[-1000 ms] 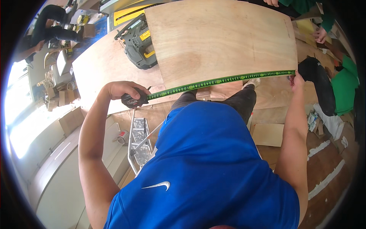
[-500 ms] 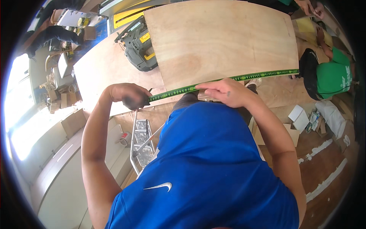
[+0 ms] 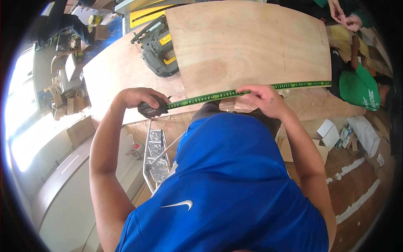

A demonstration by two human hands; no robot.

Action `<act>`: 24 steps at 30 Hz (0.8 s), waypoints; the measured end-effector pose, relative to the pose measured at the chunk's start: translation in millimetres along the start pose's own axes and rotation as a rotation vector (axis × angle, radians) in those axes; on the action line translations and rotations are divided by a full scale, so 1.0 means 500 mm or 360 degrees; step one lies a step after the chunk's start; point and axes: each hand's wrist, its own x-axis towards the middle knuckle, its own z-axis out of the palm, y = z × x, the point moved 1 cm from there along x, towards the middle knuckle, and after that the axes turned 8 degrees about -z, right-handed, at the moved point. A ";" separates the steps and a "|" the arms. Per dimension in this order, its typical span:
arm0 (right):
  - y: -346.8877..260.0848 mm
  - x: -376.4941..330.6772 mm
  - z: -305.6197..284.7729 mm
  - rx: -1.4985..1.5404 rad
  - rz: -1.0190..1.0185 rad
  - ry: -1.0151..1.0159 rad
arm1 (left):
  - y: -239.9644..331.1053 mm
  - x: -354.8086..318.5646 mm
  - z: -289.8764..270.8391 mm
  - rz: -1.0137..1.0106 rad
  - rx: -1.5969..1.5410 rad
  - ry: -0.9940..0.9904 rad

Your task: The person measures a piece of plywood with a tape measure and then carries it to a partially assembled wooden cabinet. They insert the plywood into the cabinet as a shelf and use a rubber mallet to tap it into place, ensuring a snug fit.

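Note:
My left hand (image 3: 142, 97) is closed around the black case of a tape measure (image 3: 152, 110) at the near edge of the plywood. Its green blade (image 3: 201, 99) is pulled out to the right, along the front edge of a plywood sheet (image 3: 247, 42), as far as the sheet's right corner. My right hand (image 3: 268, 101) has its thumb and bent fingers at the blade, about midway along; the fingers partly cover it. Left of the sheet, a grey power tool with a yellow trigger (image 3: 157, 50), apparently a nail gun, lies on another plywood piece (image 3: 113, 77).
An aluminium stepladder (image 3: 156, 155) stands below my left hand. At the right, a person in a green shirt (image 3: 359, 88) bends low; another person's hands (image 3: 346, 17) show above. Cardboard and a white bag (image 3: 364, 134) lie on the floor. A paint can (image 3: 137, 149) sits beside the ladder.
My right hand has slid rightward along the blade, its outstretched fingers now bent in. The left hand stays on the case. The green-shirted person has leaned lower.

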 end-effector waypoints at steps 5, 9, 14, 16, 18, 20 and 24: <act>0.107 -0.082 -0.094 -0.0053 -0.0083 0.1110 | -0.009 0.006 -0.009 0.0003 0.0033 0.0009; 0.219 -0.165 -0.220 0.0053 0.0005 0.1962 | -0.011 0.010 -0.014 0.0001 0.0071 0.0008; 0.344 -0.244 -0.299 0.0168 0.0325 0.2212 | 0.000 0.002 -0.010 -0.0029 0.0059 0.0003; 0.357 -0.245 -0.303 0.0224 0.0525 0.2149 | 0.005 0.002 -0.007 -0.0026 0.0051 -0.0007; 0.344 -0.231 -0.292 0.0284 0.0642 0.2058 | 0.003 0.000 -0.005 -0.0023 0.0035 -0.0017; 0.328 -0.221 -0.285 0.0339 0.0673 0.1956 | 0.009 -0.005 0.003 -0.0056 0.0030 0.0036; 0.353 -0.207 -0.285 0.0320 0.0647 0.2000 | 0.013 -0.010 0.013 -0.0062 0.0034 0.0071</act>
